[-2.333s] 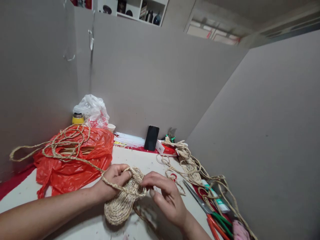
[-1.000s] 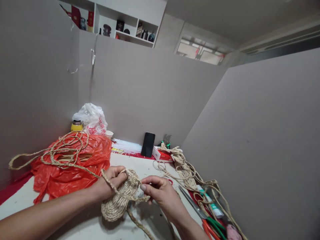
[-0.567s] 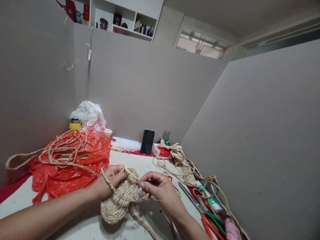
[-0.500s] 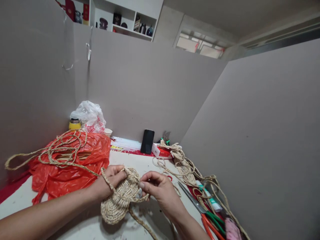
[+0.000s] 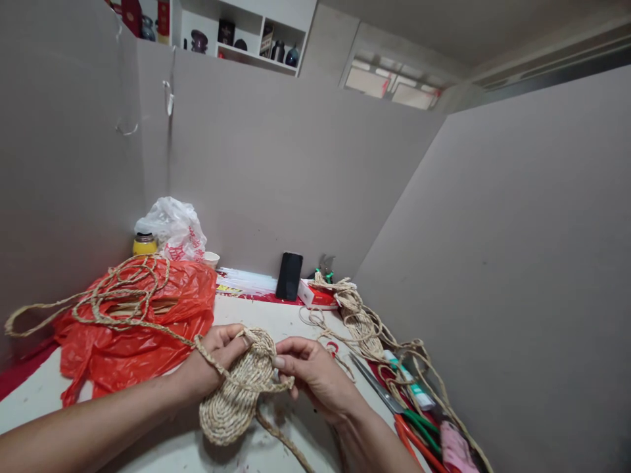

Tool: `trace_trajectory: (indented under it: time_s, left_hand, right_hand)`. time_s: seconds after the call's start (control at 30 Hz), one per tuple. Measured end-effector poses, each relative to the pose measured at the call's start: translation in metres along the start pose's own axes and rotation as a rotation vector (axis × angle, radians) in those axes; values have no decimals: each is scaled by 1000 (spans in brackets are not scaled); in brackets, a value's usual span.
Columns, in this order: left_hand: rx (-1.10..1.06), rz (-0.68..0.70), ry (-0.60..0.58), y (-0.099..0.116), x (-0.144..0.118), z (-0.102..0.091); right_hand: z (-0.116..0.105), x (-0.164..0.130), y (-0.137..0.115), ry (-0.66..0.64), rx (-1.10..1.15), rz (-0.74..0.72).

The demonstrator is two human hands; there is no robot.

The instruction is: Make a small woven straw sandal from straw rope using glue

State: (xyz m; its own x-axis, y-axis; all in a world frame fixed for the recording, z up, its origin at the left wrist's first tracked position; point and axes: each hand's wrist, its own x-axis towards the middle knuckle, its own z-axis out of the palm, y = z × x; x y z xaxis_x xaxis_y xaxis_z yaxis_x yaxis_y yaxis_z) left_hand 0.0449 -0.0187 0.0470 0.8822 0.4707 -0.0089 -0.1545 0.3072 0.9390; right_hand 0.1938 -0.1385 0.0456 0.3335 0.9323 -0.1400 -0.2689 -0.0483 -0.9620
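Note:
A sole-shaped piece of coiled straw braid [image 5: 229,408] is held tilted above the white tabletop. My left hand [image 5: 217,358] is closed on its upper left edge, thumb on top. A straw braid [image 5: 170,334] runs from the left over that hand and crosses the sole's face. At the sole's right edge, my right hand [image 5: 318,374] is closed in a pinch of thumb and forefinger. What lies between those fingertips is too small to make out. Another braid end [image 5: 283,440] hangs below the sole toward the front.
On the left, loops of braid lie on a red plastic bag [image 5: 187,289]. A black phone [image 5: 289,276] leans at the back. Along the right are a braid bundle [image 5: 362,325], scissors [image 5: 374,384] with a green handle, orange handles [image 5: 414,443] and a tube [image 5: 417,391]. Grey panels [image 5: 276,157] enclose the table.
The view has shifted slightly. My right fingertips have moved a little against the sole's right edge; a greyish patch by them is now mostly covered. My left hand keeps its hold.

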Motion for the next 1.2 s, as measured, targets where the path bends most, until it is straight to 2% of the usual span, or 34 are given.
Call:
trace_trajectory:
  time_s: [0.2, 0.57, 0.73, 1.2]
  left_hand:
    - [-24, -23, -19, 4, 0, 1]
    - [-65, -51, -96, 9, -1, 1]
    - [-59, -33, -36, 8, -2, 3]
    - [-66, -43, -46, 2, 1, -2]
  right_hand:
    - [0, 0, 2, 2, 28, -36]
    - [-1, 2, 10, -69, 70, -128]
    - [-2, 4, 12, -84, 71, -135]
    - [-4, 6, 14, -74, 63, -133]
